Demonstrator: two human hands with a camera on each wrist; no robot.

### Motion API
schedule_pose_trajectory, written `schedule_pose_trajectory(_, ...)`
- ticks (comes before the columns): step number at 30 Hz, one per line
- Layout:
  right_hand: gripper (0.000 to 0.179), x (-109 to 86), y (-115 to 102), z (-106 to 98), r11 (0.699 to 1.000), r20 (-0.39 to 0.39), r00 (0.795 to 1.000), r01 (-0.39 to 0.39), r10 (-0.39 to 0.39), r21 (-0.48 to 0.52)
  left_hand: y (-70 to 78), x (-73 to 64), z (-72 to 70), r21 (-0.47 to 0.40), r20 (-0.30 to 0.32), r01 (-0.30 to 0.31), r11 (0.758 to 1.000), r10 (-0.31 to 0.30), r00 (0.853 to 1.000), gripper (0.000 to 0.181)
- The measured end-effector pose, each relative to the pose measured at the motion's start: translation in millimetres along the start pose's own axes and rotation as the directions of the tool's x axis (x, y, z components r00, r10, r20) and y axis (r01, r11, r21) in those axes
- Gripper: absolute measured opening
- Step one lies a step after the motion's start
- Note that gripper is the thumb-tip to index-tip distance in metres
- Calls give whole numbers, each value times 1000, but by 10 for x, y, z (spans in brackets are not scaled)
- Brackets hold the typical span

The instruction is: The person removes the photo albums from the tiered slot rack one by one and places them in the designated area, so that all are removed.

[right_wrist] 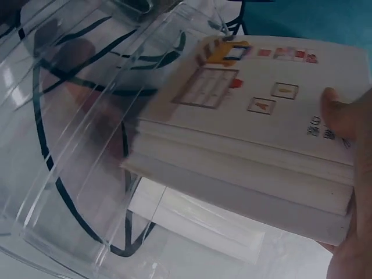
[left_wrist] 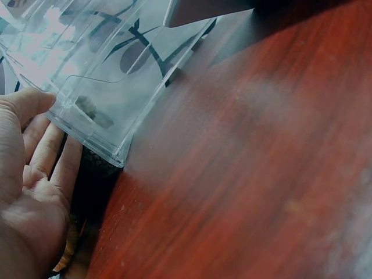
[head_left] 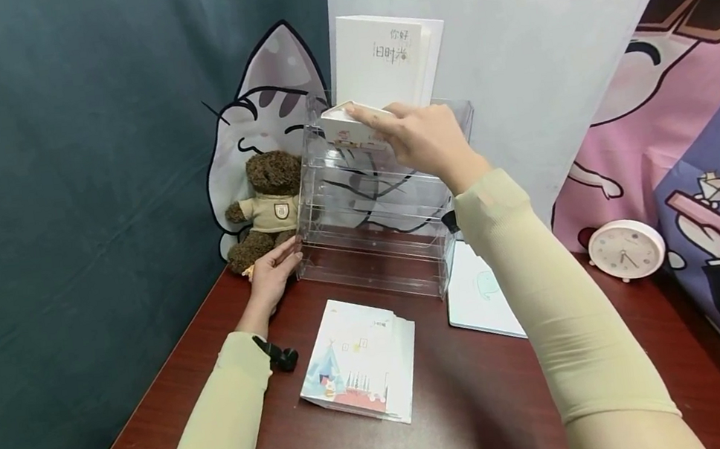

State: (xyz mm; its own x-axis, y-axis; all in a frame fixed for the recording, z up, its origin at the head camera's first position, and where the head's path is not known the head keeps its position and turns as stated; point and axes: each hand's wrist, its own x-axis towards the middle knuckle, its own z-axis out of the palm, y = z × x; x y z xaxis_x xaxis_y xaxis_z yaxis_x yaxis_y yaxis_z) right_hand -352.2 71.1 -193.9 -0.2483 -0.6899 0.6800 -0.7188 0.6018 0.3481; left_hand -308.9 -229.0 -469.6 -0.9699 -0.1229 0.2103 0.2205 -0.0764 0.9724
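My right hand [head_left: 419,131] grips a thick white book [right_wrist: 256,104] with small coloured drawings on its cover. Its thumb lies on the cover and the other fingers are partly hidden underneath. The book is tilted in front of the top tier of a clear plastic rack [head_left: 373,279]. Behind it, white books [head_left: 370,62] stand upright on that tier. Low on the rack's left side is my left hand [head_left: 271,269]. In the left wrist view its thumb touches the panel's edge, while fairly straight fingers [left_wrist: 46,145] reach along the outer side.
White illustrated books [head_left: 356,360] lie stacked on the brown table [head_left: 462,399] before the rack. More flat books [head_left: 479,292] lie right of it, partly behind my right sleeve. A brown teddy bear [head_left: 273,205] sits left of the rack, and a white clock [head_left: 626,249] stands far right.
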Motion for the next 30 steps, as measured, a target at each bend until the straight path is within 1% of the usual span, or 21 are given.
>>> schedule_pose_trajectory(1, 52, -7, -5, -7, 1000, -36, 999, 8, -8, -2, 2, 4, -4, -1, 5, -3, 1000, 3, 1000, 45)
schedule_pose_trajectory(4, 59, -33, -22, -35, 1000, -116, 993, 15, -15, -2, 122, -35, 3, -7, 20, 8, 1000, -8, 1000, 45)
schedule_pose_trajectory(6, 63, -59, -34, -54, 1000, -149, 989, 14, -12, 10, 200, -67, 11, -9, 32, 11, 1000, -11, 999, 45)
schedule_pose_trajectory(8, 62, -90, -48, -74, 1000, -161, 987, 13, -9, 21, 279, -101, 24, -7, 38, 19, 1000, -19, 999, 45)
schedule_pose_trajectory(10, 60, -125, -65, -87, 999, -169, 986, 11, -5, 34, 280, -106, 27, -1, 36, 13, 1000, -13, 999, 45)
schedule_pose_trajectory(14, 62, -193, -121, -113, 999, -203, 979, 0, 10, 52, 279, -119, 30, 8, 36, 16, 1000, -16, 999, 46)
schedule_pose_trajectory(18, 63, -240, -177, -143, 997, -261, 965, -19, 36, 69, 280, -117, 30, 9, 38, 12, 1000, -13, 999, 47)
schedule_pose_trajectory(22, 56, -285, -208, -177, 997, -299, 953, -31, 52, 74, 269, -101, 23, 7, 34, 20, 1000, -20, 999, 46)
schedule_pose_trajectory(25, 49, -329, -217, -196, 996, -307, 950, -40, 63, 81, 189, -60, 5, 5, 31, 30, 1000, -30, 999, 47)
schedule_pose_trajectory(30, 51, -442, -227, -218, 994, -287, 954, -61, 86, 96, 34, 7, -21, -1, 21, 42, 999, -42, 999, 47)
